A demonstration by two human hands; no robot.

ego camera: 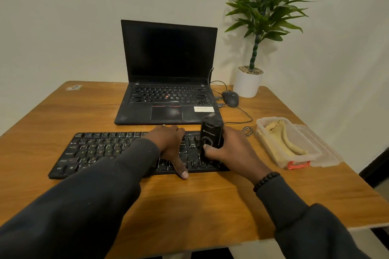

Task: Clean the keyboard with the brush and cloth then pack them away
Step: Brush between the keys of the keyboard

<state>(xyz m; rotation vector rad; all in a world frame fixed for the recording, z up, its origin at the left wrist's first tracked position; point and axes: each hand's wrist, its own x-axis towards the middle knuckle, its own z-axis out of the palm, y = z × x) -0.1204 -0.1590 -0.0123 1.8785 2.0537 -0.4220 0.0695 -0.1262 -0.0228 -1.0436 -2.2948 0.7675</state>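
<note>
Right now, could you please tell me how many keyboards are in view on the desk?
2. A separate black keyboard lies nearest the person, partly covered by both hands. The other is built into the open laptop behind it. None seem hidden.

Two hands work at the desk: one left hand (171, 145) just beside the grip, lying flat on the one black keyboard (101, 151), and one right hand (229, 149) curled round the one black brush (211, 139). Beyond the grip stands one open laptop (168, 73). To the right of the grip sit one clear plastic container (303, 149) holding one yellowish cloth (284, 139), one mouse (231, 98) and one potted plant (259, 27), all on one wooden table (200, 206).
</note>
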